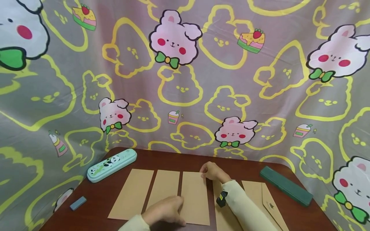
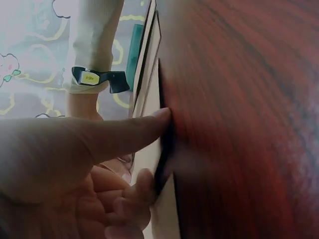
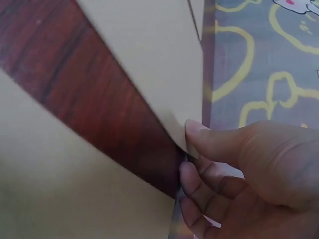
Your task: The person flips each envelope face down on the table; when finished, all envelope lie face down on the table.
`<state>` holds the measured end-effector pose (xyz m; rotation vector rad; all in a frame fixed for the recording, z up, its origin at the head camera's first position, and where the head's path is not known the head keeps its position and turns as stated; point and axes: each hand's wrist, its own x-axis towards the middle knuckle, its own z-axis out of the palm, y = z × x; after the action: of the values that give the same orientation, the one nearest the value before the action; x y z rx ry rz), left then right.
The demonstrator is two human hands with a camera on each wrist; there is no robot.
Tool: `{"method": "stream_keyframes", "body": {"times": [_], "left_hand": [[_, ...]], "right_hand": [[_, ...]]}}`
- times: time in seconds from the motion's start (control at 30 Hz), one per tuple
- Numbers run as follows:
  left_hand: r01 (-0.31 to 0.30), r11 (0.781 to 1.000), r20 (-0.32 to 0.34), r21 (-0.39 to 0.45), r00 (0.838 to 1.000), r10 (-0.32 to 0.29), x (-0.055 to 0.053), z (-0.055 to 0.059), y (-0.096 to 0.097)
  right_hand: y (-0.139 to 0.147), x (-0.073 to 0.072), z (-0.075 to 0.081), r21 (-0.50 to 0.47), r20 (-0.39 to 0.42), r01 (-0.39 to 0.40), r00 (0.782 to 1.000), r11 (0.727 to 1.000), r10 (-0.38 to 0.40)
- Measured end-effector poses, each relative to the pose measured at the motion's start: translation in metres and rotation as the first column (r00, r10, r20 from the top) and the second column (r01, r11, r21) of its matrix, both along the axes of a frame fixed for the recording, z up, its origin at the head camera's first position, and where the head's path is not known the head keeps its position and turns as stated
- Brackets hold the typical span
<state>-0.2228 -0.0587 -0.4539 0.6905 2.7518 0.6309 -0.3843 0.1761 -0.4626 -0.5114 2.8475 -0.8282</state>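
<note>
Several brown paper envelopes lie side by side, upright to me, on the dark red-brown table. My right hand (image 1: 213, 172) pinches the far right corner of the middle envelope (image 1: 194, 192) between thumb and fingers; the right wrist view shows this corner (image 3: 174, 114) bent up slightly. At the same envelope's near left corner is my left hand (image 1: 166, 210), its thumb (image 2: 144, 130) along the near edge and its other fingers curled close by. Left of it lie two more envelopes, the nearer one (image 1: 164, 184) partly behind the left hand. Another envelope (image 1: 225, 211) is under the right forearm.
At the far left stands a mint pencil case (image 1: 112, 165) with pandas; a small blue-grey block (image 1: 78, 203) lies nearer. A dark green case (image 1: 286, 186) is at the right, beside an envelope with a pointed flap (image 1: 271, 205). A patterned curtain (image 1: 185, 80) surrounds the table.
</note>
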Motion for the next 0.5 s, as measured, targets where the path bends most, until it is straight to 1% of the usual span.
{"method": "stream_keyframes", "body": {"times": [0.07, 0.17, 0.23, 0.3, 0.37, 0.43, 0.5], "left_hand": [[0.0, 1.0, -0.007, -0.017, 1.0, 0.0, 0.0, 0.0, 0.0], [-0.005, 1.0, -0.004, -0.021, 1.0, 0.005, -0.001, 0.002, 0.001], [-0.003, 1.0, -0.022, -0.029, 1.0, 0.002, -0.002, 0.007, 0.004], [0.008, 0.999, -0.047, -0.034, 0.999, -0.009, -0.003, 0.014, 0.011], [0.039, 0.997, -0.094, -0.061, 0.995, -0.045, -0.002, 0.021, 0.023], [0.095, 0.989, -0.142, -0.111, 0.984, -0.11, 0.0, 0.026, 0.04], [0.148, 0.974, -0.164, -0.169, 0.971, -0.176, 0.002, 0.027, 0.06]], "right_hand": [[0.002, 0.002, -0.002, 0.01, -0.017, -0.016, 1.0, 1.0, 0.016], [0.008, 0.002, 0.0, 0.034, -0.073, -0.074, 0.994, 0.997, 0.077], [0.018, 0.001, 0.006, 0.058, -0.101, -0.119, 0.987, 0.991, 0.124], [0.032, -0.002, 0.016, 0.082, -0.106, -0.148, 0.982, 0.986, 0.157], [0.049, -0.003, 0.027, 0.108, -0.076, -0.15, 0.984, 0.983, 0.158], [0.068, -0.001, 0.037, 0.143, -0.035, -0.116, 0.992, 0.983, 0.122], [0.087, 0.002, 0.043, 0.201, 0.001, -0.07, 0.997, 0.977, 0.071]]}}
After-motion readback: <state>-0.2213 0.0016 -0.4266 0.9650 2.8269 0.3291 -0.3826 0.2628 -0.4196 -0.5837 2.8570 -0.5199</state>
